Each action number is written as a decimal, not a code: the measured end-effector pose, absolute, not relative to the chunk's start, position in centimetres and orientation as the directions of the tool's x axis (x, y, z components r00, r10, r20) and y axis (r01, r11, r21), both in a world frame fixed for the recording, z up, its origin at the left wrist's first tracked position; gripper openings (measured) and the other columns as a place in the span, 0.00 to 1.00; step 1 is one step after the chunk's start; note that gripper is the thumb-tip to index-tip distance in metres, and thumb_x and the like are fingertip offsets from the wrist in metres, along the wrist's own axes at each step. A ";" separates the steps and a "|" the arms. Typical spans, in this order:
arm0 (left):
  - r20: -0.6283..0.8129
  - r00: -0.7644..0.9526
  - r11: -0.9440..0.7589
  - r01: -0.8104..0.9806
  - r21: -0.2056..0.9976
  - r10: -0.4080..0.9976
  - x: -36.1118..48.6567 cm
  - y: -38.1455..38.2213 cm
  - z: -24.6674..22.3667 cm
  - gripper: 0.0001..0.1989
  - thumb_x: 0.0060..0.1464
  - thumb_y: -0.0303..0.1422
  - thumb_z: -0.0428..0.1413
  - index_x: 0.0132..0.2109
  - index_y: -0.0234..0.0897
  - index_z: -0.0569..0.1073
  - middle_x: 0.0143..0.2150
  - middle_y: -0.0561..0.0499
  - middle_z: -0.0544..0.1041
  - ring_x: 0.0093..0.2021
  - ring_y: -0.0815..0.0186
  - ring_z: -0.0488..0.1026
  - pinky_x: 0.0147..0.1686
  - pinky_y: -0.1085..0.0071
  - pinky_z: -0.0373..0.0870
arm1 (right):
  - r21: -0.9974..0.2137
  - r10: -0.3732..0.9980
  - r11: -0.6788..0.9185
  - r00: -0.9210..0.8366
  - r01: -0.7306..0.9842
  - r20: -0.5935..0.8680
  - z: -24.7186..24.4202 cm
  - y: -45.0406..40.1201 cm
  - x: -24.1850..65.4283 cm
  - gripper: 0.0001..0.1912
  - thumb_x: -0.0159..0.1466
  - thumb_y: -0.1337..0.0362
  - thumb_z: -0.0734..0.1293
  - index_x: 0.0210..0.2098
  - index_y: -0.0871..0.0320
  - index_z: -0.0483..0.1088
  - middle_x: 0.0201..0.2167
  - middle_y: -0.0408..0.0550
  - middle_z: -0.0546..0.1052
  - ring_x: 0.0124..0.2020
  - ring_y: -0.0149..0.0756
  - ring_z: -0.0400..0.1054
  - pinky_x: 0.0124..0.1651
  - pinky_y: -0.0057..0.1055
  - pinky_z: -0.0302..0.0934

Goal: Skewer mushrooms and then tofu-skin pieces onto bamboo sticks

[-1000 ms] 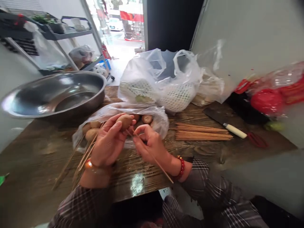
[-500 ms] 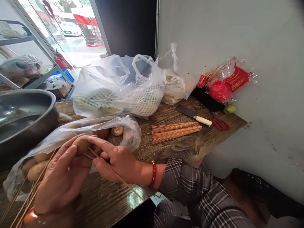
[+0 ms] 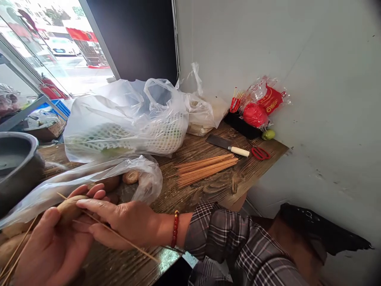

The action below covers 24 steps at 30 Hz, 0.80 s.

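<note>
At the lower left, my left hand (image 3: 56, 250) cups a brown mushroom (image 3: 69, 208) between thumb and fingers. A thin wooden skewer (image 3: 133, 243) runs through that mushroom, its tip showing past the far side. My right hand (image 3: 126, 222) grips the skewer, with the index finger lying on the mushroom's near edge. A second stick end shows beside my right thumb. More skewers (image 3: 18, 250) lie along my left palm's outer side. Behind my hands, an opened clear plastic bag (image 3: 149, 178) holds further mushrooms (image 3: 130, 177), partly covered by the film and my fingers.
On the wooden table (image 3: 220, 190) lie a bundle of skewers (image 3: 208, 169), a cleaver (image 3: 218, 142) and red-handled scissors (image 3: 260, 153). A large plastic bag (image 3: 125, 127) of net-wrapped produce stands behind. A metal basin (image 3: 20, 163) sits left; the wall (image 3: 327, 119) bounds the right.
The view has swung right, so everything appears farther left. Both hands still hold the mushroom and skewer, which now sit lower in the picture. The skewer stays through the mushroom.
</note>
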<state>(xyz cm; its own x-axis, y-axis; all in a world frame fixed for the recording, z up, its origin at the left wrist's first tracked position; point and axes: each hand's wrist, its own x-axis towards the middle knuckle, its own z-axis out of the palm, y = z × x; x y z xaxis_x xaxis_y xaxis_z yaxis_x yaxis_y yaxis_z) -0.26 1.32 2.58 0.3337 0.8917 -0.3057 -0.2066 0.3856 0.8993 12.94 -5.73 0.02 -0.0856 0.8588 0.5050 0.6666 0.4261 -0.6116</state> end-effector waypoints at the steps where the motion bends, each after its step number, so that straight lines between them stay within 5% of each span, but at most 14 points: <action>1: -0.266 0.306 0.328 -0.172 0.929 0.914 -0.2 1.2 2.8 0.17 0.50 0.51 0.59 0.46 0.55 0.82 0.54 0.68 0.79 0.73 0.63 0.52 0.57 0.73 0.71 | -0.607 0.858 0.426 -0.086 0.671 0.507 0.0 -5.8 13.0 0.34 0.70 0.56 0.61 0.72 0.59 0.50 0.63 0.51 0.72 0.43 0.36 0.78 0.38 0.27 0.67; 6: -0.215 0.325 0.250 -0.072 0.965 0.921 0.1 1.4 3.3 0.06 0.53 0.43 0.59 0.35 0.58 0.82 0.47 0.76 0.81 0.74 0.63 0.51 0.59 0.71 0.69 | -0.655 0.899 0.393 -0.121 0.646 0.420 0.0 -6.0 13.7 0.36 0.71 0.53 0.60 0.73 0.42 0.40 0.68 0.40 0.67 0.45 0.35 0.76 0.41 0.27 0.68; 9: -0.197 0.268 0.268 -0.264 0.926 0.943 0.0 1.3 3.3 0.07 0.57 0.37 0.60 0.31 0.50 0.80 0.42 0.70 0.84 0.69 0.71 0.63 0.56 0.83 0.71 | -0.703 0.894 0.435 -0.178 0.562 0.411 0.6 -6.5 14.3 0.37 0.68 0.53 0.66 0.72 0.49 0.50 0.55 0.45 0.78 0.38 0.36 0.76 0.37 0.28 0.68; 12: -0.125 0.193 0.209 -0.515 0.831 0.973 -0.1 1.0 3.1 0.07 0.58 0.28 0.58 0.32 0.37 0.79 0.33 0.57 0.83 0.45 0.74 0.79 0.48 0.83 0.76 | -0.837 0.894 0.413 -0.335 0.359 0.297 0.9 -7.0 15.2 0.33 0.67 0.65 0.67 0.70 0.58 0.57 0.34 0.41 0.80 0.27 0.29 0.72 0.30 0.25 0.65; 17: -0.139 0.152 0.205 -0.656 0.726 0.979 -0.5 1.1 2.3 0.07 0.61 0.23 0.53 0.37 0.31 0.75 0.35 0.49 0.82 0.40 0.70 0.81 0.45 0.76 0.78 | -0.932 0.913 0.279 -0.365 0.230 0.183 -0.7 -5.7 17.3 0.24 0.69 0.70 0.57 0.64 0.63 0.65 0.33 0.45 0.80 0.24 0.27 0.70 0.27 0.24 0.65; 21: -0.135 0.159 0.207 -0.649 0.732 0.978 -0.5 0.5 2.1 0.03 0.60 0.24 0.55 0.40 0.32 0.74 0.39 0.46 0.82 0.38 0.71 0.80 0.43 0.76 0.76 | -0.886 0.941 0.335 -0.077 0.321 0.328 -0.3 -6.2 17.3 0.18 0.70 0.65 0.59 0.55 0.60 0.73 0.32 0.47 0.80 0.24 0.29 0.72 0.28 0.28 0.68; 24: -0.092 0.176 0.185 -0.646 0.741 0.980 -0.3 0.2 1.9 0.03 0.59 0.25 0.57 0.41 0.33 0.73 0.40 0.46 0.82 0.38 0.71 0.80 0.44 0.74 0.76 | -0.742 0.819 0.434 0.120 0.512 0.562 1.4 -7.7 16.3 0.14 0.71 0.63 0.61 0.50 0.55 0.76 0.34 0.47 0.81 0.31 0.34 0.75 0.37 0.34 0.71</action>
